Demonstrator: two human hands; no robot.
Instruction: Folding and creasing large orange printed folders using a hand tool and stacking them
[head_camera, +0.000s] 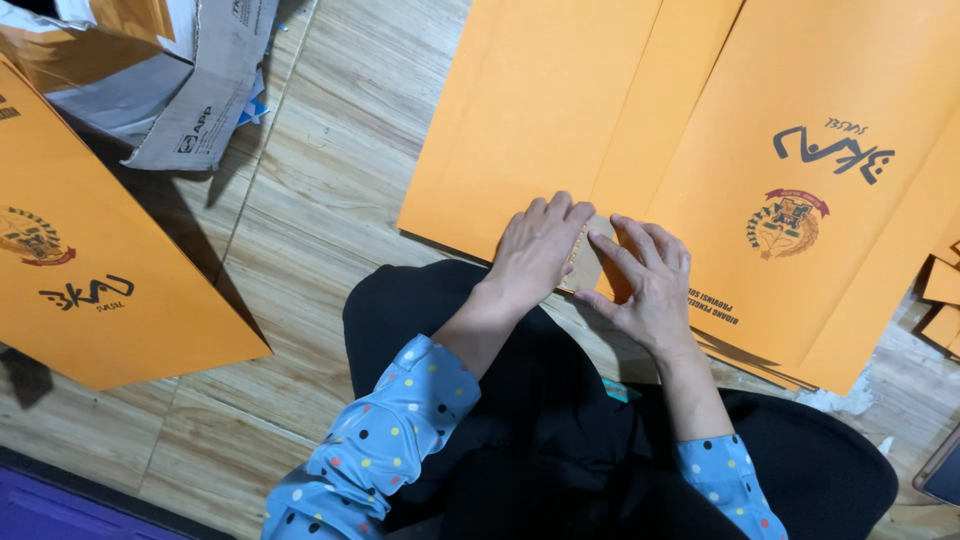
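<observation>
Where the dark-clothed lap (560, 420) ends, both hands are laid flat, fingers extended, nothing gripped: left hand (538, 250) and right hand (648, 282) are pressed on a small brown flap (583, 262) at the near edge of a large orange paper folder (640, 130), spread on the wood floor (300, 200). Sheet judged light, thin, creasable; best taken at its edges. Farther left: a second orange folder (90, 260), a torn cardboard box (170, 70).
</observation>
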